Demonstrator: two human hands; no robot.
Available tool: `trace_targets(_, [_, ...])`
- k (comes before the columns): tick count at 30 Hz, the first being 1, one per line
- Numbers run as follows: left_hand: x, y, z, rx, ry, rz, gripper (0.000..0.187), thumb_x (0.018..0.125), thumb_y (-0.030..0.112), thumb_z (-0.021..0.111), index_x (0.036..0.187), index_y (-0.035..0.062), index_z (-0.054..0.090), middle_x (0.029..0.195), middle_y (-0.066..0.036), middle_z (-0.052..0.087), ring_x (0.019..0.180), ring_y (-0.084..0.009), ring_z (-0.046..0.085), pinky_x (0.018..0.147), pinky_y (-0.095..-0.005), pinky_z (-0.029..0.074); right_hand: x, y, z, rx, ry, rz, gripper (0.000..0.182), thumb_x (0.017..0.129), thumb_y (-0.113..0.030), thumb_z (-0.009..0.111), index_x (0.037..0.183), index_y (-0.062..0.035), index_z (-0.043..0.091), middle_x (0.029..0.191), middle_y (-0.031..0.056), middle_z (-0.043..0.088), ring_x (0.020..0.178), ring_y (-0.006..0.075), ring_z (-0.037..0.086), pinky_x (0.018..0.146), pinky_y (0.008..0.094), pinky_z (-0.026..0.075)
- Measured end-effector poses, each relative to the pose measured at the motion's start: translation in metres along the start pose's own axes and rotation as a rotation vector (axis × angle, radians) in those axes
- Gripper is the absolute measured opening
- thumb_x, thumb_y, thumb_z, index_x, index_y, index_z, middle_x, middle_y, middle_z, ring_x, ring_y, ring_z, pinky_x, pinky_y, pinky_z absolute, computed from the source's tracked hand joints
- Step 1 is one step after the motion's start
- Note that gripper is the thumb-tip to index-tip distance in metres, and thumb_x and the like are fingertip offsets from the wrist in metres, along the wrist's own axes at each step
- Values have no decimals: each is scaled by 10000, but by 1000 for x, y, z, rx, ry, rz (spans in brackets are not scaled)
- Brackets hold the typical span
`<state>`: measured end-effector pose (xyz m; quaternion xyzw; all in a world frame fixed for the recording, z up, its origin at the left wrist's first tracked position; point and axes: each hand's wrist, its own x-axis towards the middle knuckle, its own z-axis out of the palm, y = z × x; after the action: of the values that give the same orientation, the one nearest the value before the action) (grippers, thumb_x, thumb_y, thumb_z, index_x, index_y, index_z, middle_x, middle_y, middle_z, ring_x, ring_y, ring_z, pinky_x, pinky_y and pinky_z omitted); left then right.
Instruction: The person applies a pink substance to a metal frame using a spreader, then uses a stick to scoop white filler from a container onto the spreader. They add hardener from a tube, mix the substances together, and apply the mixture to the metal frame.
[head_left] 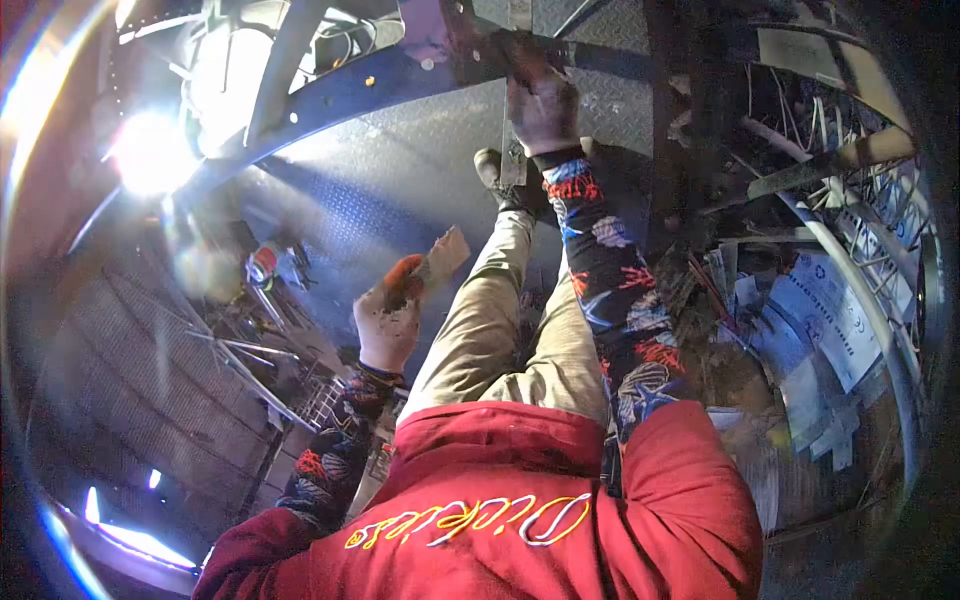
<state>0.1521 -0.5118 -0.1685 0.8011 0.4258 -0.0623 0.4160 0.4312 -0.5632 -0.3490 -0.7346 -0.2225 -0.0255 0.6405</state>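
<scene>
Measured from the blue beam (330, 95) that slants across the top of the view, the nearest thing is the red hoodie (520, 500), well below it, with tan trousers (500, 320) running up toward the beam and a shoe (492, 170) just under it. Open room lies on the checker-plate floor (400, 170) directly beneath the beam; to the right of the legs a heap of cables and papers (800, 320) crowds in behind a curved pipe (860, 290), and lower left a wire rack (250, 350) hems the space.

The left hand (388, 318), gloved and well below the beam, is closed around a pad (440, 255) — a small tan block, worn-looking, its flat face tilted up out of the fingers. The right hand (540, 100), on a patterned sleeve (610, 280), reaches up to the beam's right end and rests against its underside, fingers curled narrow — whether they grip anything cannot be told. A bright glare (150, 150) flares at the beam's lower left end.
</scene>
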Motion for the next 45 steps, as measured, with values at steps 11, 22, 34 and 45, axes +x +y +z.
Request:
trace_targets(11, [5, -9, 7, -44, 22, -1, 283, 863, 48, 594, 1134, 15, 668, 882, -139, 718, 821, -116, 666, 732, -278, 503, -18, -7, 6, -36, -199, 0, 345, 764, -67, 615, 1100, -111, 680, 982, 151, 694, 894, 351, 659, 817, 402, 524])
trace_targets(22, [5, 0, 9, -8, -38, -12, 305, 914, 131, 607, 1176, -23, 645, 954, -42, 697, 821, -82, 605, 704, -244, 491, -12, -14, -23, 78, -86, 25, 421, 812, -21, 559, 1196, -158, 665, 1094, 122, 689, 996, 291, 670, 939, 393, 464])
trace_targets(34, [6, 4, 6, -34, -24, -22, 291, 903, 130, 588, 1146, -13, 660, 883, -27, 672, 803, -62, 585, 712, -232, 482, -20, -2, -25, -78, -202, -61, 360, 792, -41, 597, 1135, -113, 679, 988, 143, 708, 852, 306, 688, 781, 387, 546])
trace_targets(45, [1, -16, 1, -104, 18, -84, 322, 869, 47, 587, 1173, -37, 651, 958, -24, 672, 858, -73, 580, 781, -233, 475, -29, 23, 0, -97, -175, 141, 269, 861, -80, 597, 1104, -138, 697, 988, 119, 720, 879, 236, 688, 776, 351, 514])
